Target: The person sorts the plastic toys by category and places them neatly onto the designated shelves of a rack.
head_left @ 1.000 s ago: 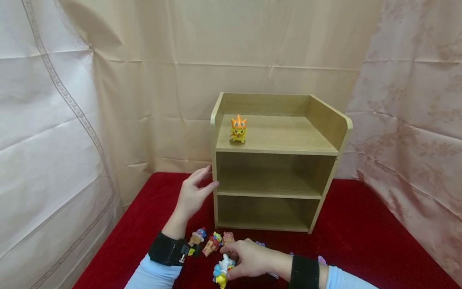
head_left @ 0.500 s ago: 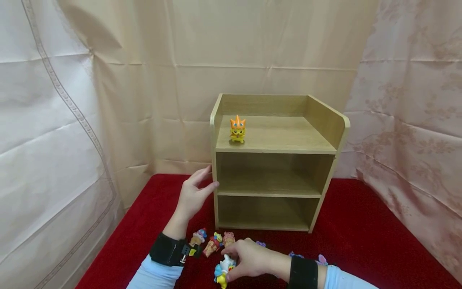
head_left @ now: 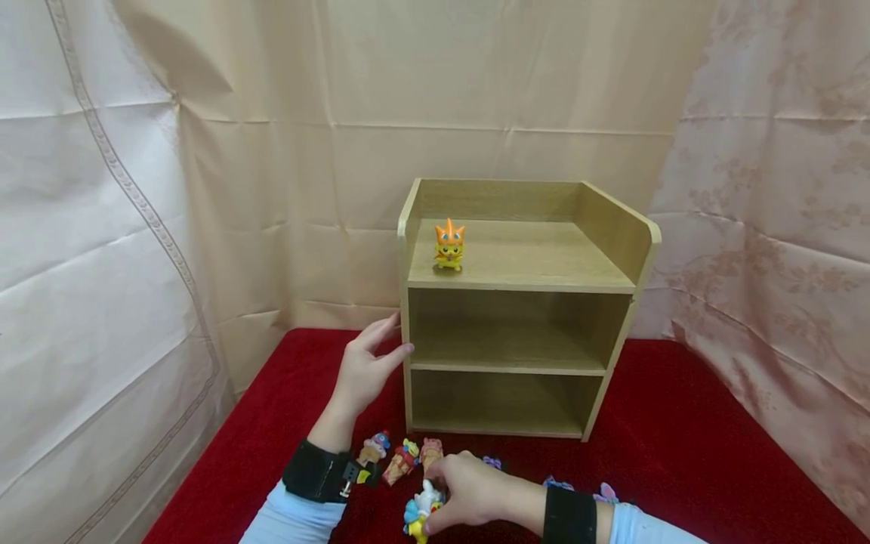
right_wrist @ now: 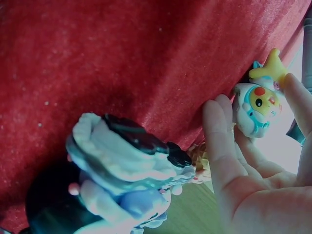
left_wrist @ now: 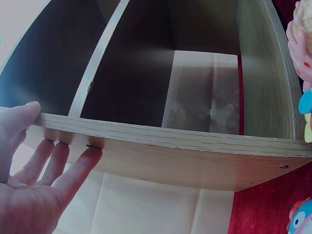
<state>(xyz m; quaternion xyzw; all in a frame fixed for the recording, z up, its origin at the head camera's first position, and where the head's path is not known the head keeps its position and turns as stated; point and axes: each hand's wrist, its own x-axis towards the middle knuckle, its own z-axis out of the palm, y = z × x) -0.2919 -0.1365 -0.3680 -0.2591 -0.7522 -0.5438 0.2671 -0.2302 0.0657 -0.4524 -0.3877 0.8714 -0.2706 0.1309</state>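
My left hand [head_left: 365, 370] holds the left side panel of a small wooden shelf unit [head_left: 506, 370]. In the left wrist view the thumb lies at the panel's front edge and the fingertips touch its outer face. My right hand [head_left: 469, 489] is low in front of the shelf, pinching a small toy figurine [head_left: 423, 505] with a white head, light blue trim and yellow lower part. In the right wrist view this figurine [right_wrist: 258, 105] shows a yellow face with a red cheek, between thumb and fingers. A yellow figurine with an orange crown [head_left: 448, 245] stands on the top shelf, at the left.
Several small figurines lie on the red cloth [head_left: 258, 431]: a red one [head_left: 401, 462], a pink one [head_left: 431, 451] and a blue-topped one [head_left: 374, 447] near my left wrist. Purple figurines [head_left: 606, 493] lie around my right forearm. Curtains [head_left: 326, 166] hang behind and at both sides.
Both hands stay nearly where they were, with the right fingers shifting slightly at the figurine. The head view has tilted a little.
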